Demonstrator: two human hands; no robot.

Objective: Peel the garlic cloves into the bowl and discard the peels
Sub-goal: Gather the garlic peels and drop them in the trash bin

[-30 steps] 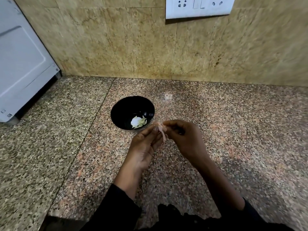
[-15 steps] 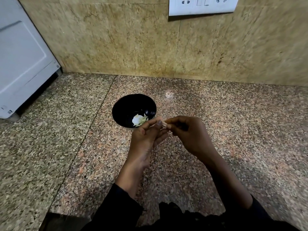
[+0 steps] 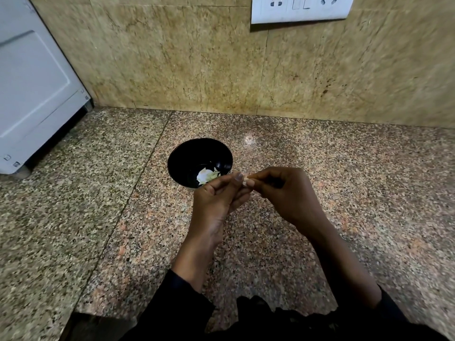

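We are looking down at a speckled granite countertop (image 3: 320,180) that meets a beige stone-tiled wall (image 3: 172,65), with a white switch-and-socket plate (image 3: 300,8) high on that wall and a white appliance (image 3: 32,89) standing at the far left. A black bowl (image 3: 182,153) sits on the counter, holding pale peeled garlic pieces (image 3: 206,175). Just beside its right rim, our two hands meet above the counter. The left hand (image 3: 216,198) and the right hand (image 3: 285,193) both pinch a small garlic clove (image 3: 245,179) between curled fingertips; most of the clove is hidden by the fingers. Black sleeves (image 3: 182,299) cover both forearms.
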